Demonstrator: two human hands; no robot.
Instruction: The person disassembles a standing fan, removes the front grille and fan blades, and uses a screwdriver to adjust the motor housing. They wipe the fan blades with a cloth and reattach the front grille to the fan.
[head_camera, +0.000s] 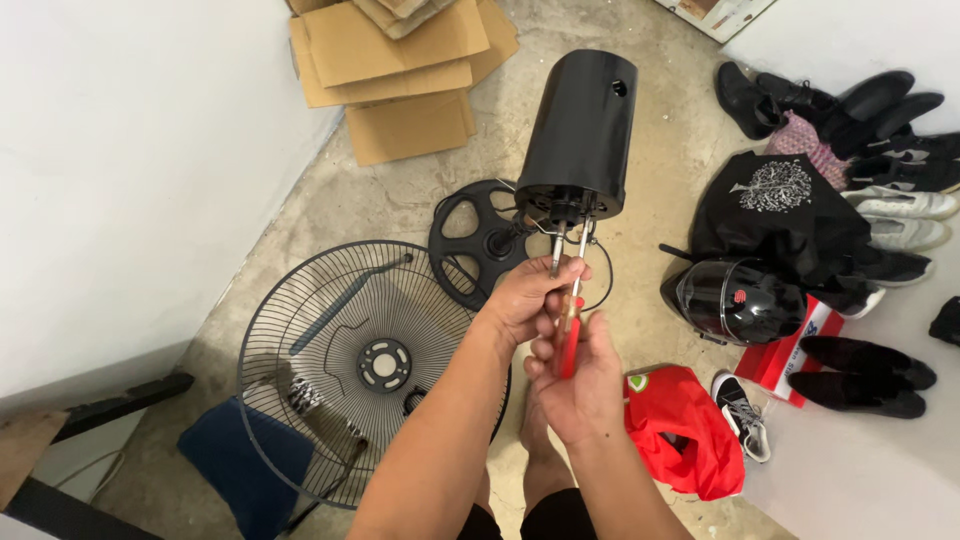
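My left hand (528, 298) grips the metal shaft sticking out of a black cylindrical fan motor housing (582, 128) and holds it up over the floor. My right hand (577, 380) is closed around a red-handled screwdriver (571, 335), whose metal shank points up into the open underside of the housing beside the shaft. Thin wires hang out of the housing's underside. My bare feet show below my arms.
A round wire fan guard (345, 360) lies on the concrete floor at lower left, with a black spoked base plate (470, 240) behind it. Flattened cardboard (400, 60) lies at the top. A black helmet (735, 298), red bag (680, 420), dark garment and several shoes lie at right.
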